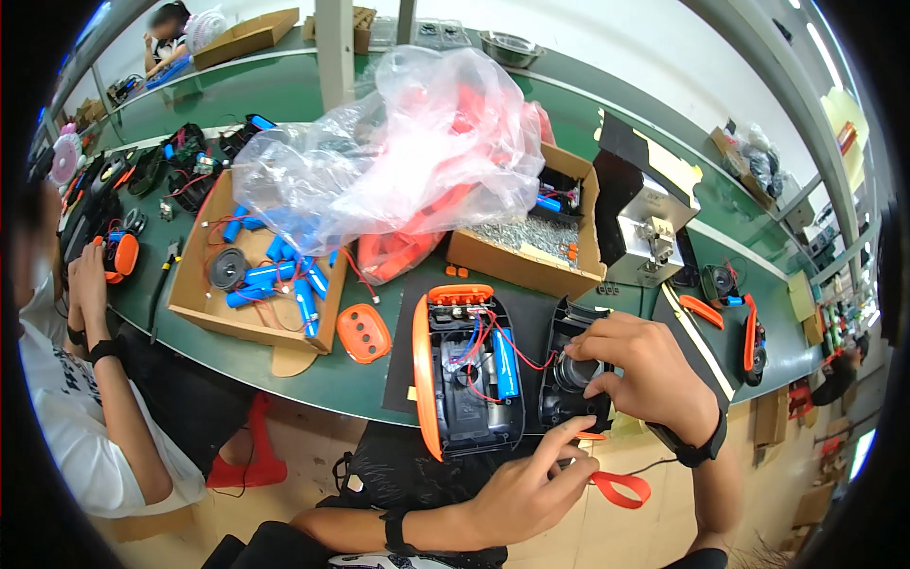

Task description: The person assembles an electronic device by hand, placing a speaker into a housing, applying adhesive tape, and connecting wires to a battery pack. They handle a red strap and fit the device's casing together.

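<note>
My right hand (645, 365) bends over a round black speaker (574, 372), fingers and thumb gripping it. This speaker sits in a black housing half (559, 410) at the table's front edge. My left hand (531, 488) is at the housing's lower end, its fingers closed around something I cannot make out. Beside those fingertips are an orange strip (591, 436) and a red strap loop (623, 489). Just to the left lies an orange-rimmed black housing (464, 379), open side up, holding a blue battery cell (505, 365); red wires run from it toward the speaker.
A cardboard box (256, 327) contains blue cells and a speaker. Behind, a plastic bag (417, 142) of red-orange parts leans against a box of screws (526, 270). An orange cover (364, 334) and a metal fixture (654, 237) stand near. A co-worker's hands (87, 275) work at left.
</note>
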